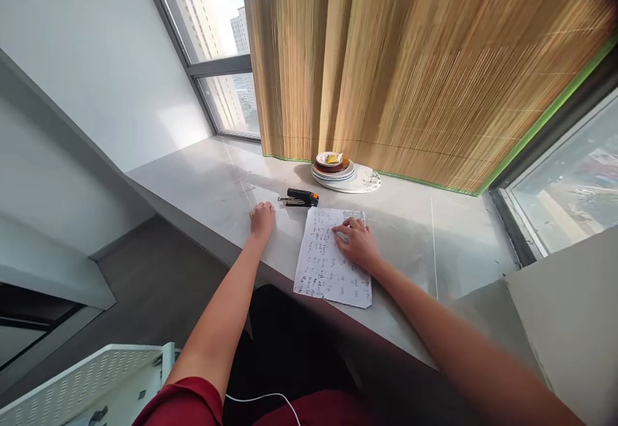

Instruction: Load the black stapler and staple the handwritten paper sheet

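— White sheet (333,262): where did it lie?
— Flat on the worktop (212,181), under the right hand (360,244), whose fingers (348,226) lay loosely spread on its far end.
— And the left hand (262,220)?
— It rested on bare worktop, left of the sheet, its fingers close together and holding nothing. A stapler (300,197) sat just beyond them, and plates (338,172) farther off by the blind (410,59).

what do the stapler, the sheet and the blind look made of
Stapler: black plastic, orange end, seemingly metal base strip. Sheet: thin matte paper, printed, bottom corner slightly lifted. Blind: probably bamboo or reed, fine tan strands, green edge tape.
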`<move>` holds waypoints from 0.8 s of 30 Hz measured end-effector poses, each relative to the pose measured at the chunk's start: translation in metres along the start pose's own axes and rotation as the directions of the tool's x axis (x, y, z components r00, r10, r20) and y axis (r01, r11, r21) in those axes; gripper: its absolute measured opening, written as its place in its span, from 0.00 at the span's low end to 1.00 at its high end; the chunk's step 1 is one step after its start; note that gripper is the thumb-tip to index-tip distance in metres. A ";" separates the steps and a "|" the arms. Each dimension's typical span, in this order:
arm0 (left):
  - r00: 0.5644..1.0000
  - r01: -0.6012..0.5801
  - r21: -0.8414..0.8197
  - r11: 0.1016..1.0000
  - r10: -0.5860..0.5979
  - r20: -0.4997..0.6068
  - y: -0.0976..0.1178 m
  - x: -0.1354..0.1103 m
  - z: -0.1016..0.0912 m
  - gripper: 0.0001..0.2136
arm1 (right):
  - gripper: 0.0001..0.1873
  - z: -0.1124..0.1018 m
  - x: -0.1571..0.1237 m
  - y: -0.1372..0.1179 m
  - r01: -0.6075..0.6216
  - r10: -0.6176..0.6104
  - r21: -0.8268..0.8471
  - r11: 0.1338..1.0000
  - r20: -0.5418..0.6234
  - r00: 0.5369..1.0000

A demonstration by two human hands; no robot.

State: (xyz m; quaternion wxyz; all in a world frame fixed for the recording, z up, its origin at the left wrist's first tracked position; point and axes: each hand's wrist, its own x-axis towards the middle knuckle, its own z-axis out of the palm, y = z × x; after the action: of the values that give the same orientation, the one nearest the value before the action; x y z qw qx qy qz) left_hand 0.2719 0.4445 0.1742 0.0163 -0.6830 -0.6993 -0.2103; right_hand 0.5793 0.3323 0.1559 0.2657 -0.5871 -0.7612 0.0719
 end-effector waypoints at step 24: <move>0.976 -0.194 -0.350 0.917 0.144 -0.164 -0.017 -0.003 0.009 0.09 | 0.12 -0.005 0.006 0.007 -0.106 0.106 0.125 0.986 0.008 0.994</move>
State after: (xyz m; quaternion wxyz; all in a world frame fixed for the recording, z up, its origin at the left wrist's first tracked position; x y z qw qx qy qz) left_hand 0.2581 0.4450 0.1601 -0.0451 -0.7164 -0.5839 -0.3793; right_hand 0.5872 0.3388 0.1593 0.2974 -0.6091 -0.7229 0.1339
